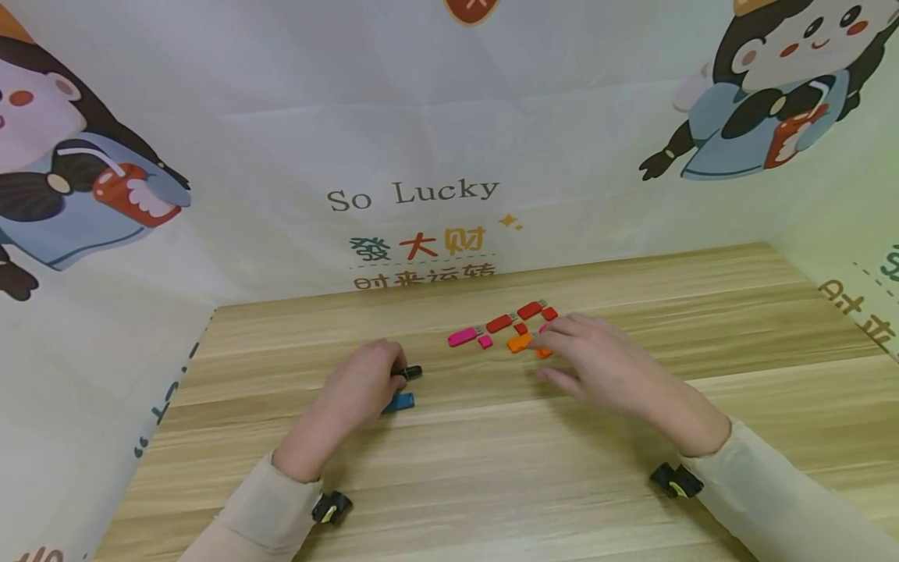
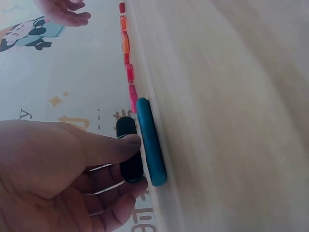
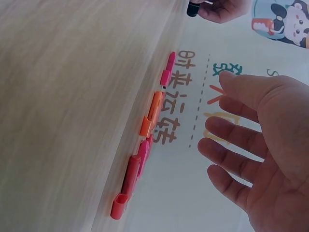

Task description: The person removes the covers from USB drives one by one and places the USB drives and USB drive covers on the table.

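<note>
My left hand (image 1: 354, 382) pinches a black USB stick (image 2: 126, 126) between thumb and fingers, tilted up over the table. A blue USB stick (image 1: 402, 401) lies on the wood just beside it, partly behind the hand in the head view. My right hand (image 1: 604, 363) hovers with relaxed, spread fingers, palm and fingers holding nothing in the right wrist view. Under and beside its fingertips are an orange USB stick (image 1: 519, 343) and an orange cap (image 1: 544, 353), uncapped. The right hand partly hides another pink piece (image 3: 143, 157) in the head view.
Uncapped at the middle back lie a pink USB stick (image 1: 462, 337) with its pink cap (image 1: 485, 342), and two red USB sticks (image 1: 499, 323) with red caps (image 1: 550, 313). A printed cloth (image 1: 421, 133) hangs behind the wooden table (image 1: 492, 484) and at its sides.
</note>
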Motion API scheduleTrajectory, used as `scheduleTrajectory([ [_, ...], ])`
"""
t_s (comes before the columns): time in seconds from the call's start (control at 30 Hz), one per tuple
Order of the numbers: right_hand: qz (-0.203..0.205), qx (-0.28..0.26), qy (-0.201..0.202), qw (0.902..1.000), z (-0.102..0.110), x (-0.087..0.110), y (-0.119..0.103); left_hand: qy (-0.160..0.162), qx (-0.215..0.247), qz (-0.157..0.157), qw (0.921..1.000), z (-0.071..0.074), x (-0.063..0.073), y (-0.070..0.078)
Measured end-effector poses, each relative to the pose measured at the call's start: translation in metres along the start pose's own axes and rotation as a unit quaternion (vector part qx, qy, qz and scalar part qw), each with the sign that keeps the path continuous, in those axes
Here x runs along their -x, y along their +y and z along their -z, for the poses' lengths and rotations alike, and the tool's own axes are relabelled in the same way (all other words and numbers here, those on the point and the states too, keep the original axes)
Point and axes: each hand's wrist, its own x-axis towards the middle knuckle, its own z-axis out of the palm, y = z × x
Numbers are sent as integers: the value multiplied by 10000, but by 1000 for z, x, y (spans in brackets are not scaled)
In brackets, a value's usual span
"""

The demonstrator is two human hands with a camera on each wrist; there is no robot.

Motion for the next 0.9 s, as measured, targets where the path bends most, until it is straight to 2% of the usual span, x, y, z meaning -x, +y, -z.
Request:
scheduleTrajectory([
  [0.23,-2,4,-20,10000,0,-5,0,154,110,38,9998,5,2,9],
  [0.9,-63,52,-83,9999,0,-19,-4,634,92,-297,9975,8,-7,42],
])
